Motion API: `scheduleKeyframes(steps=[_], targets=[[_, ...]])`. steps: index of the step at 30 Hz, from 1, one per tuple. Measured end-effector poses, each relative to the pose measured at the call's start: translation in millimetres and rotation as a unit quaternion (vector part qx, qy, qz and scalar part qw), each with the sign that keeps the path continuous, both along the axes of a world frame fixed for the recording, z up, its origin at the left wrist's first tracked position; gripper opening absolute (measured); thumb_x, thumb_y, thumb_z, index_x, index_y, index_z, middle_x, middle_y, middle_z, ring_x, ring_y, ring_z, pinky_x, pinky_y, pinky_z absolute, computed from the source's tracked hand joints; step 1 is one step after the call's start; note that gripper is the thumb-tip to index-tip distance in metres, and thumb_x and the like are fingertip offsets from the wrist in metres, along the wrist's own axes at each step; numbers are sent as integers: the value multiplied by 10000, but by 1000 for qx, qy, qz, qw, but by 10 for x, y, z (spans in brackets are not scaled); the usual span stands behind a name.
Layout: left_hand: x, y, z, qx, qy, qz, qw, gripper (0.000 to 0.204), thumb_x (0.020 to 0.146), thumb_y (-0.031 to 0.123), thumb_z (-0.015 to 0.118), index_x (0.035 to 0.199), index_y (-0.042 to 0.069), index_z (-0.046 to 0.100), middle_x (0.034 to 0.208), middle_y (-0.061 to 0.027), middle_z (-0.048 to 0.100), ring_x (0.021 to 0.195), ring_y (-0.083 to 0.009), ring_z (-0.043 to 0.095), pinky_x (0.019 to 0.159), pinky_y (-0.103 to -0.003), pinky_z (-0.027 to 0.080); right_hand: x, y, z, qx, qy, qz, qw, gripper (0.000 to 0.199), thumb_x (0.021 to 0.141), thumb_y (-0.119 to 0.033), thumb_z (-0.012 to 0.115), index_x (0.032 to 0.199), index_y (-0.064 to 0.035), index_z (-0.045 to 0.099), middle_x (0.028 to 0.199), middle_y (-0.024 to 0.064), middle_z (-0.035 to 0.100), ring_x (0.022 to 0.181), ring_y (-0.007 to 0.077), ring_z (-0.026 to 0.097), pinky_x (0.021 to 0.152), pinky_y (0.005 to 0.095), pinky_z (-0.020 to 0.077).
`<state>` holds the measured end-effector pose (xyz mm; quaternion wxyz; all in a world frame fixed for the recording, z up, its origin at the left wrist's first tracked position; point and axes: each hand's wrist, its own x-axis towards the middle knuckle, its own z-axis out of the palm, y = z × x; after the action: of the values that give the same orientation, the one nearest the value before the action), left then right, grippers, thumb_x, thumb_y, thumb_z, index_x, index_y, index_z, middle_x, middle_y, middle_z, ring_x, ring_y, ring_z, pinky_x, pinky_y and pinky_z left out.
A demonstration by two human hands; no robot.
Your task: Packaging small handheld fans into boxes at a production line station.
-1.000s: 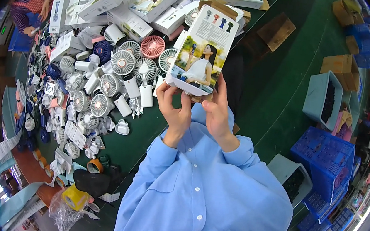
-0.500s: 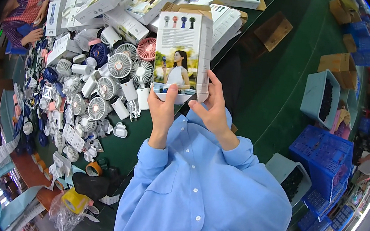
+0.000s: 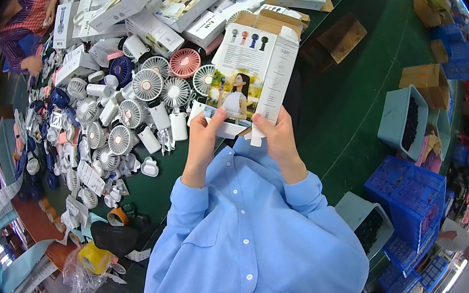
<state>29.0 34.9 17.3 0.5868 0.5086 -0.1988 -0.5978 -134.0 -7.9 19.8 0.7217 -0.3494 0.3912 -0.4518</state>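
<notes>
Between my two hands is a white printed fan box (image 3: 241, 60), tilted, its flaps open at the far end. A picture of a person holding a fan covers its face. My left hand (image 3: 202, 143) grips the near left corner, thumb on the printed face. With the thumb on top, my right hand (image 3: 279, 140) pinches the near right side, beside a loose white flap. Left of the box lies a pile of handheld fans, including a pink fan (image 3: 185, 62), a white fan (image 3: 148, 84) and a dark blue fan (image 3: 120, 70). What the box contains is hidden.
More fan boxes (image 3: 190, 3) are heaped at the table's far side. An orange tape roll (image 3: 118, 216) and a yellow roll (image 3: 93, 258) lie near left. Blue crates (image 3: 405, 195) and grey bins (image 3: 402, 119) stand on the right. Another person (image 3: 29, 19) sits far left.
The box has shifted right and turned, so its side panel shows more. My right hand has moved down, its thumb now on the box's near edge. The other person's hand has moved.
</notes>
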Motion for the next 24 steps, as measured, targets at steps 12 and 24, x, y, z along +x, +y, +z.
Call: scheduleKeyframes(steps=[12, 24], targets=[[-98, -150, -195, 128, 272, -120, 946, 407, 881, 351, 556, 1140, 37, 565, 996, -86, 635, 859, -174, 615, 710, -289, 480, -235, 102, -79, -3, 45, -30, 999, 324, 839, -11, 588, 1145, 25, 486, 1055, 95, 609, 904, 130, 592, 794, 275, 488], [-197, -341, -348, 115, 387, -208, 891, 561, 944, 457, 338, 1305, 41, 444, 1200, -125, 578, 962, -254, 616, 752, -360, 511, -482, 112, -134, -26, 145, -114, 983, 272, 817, -24, 614, 1067, 24, 520, 922, 64, 624, 788, 99, 591, 697, 247, 494]])
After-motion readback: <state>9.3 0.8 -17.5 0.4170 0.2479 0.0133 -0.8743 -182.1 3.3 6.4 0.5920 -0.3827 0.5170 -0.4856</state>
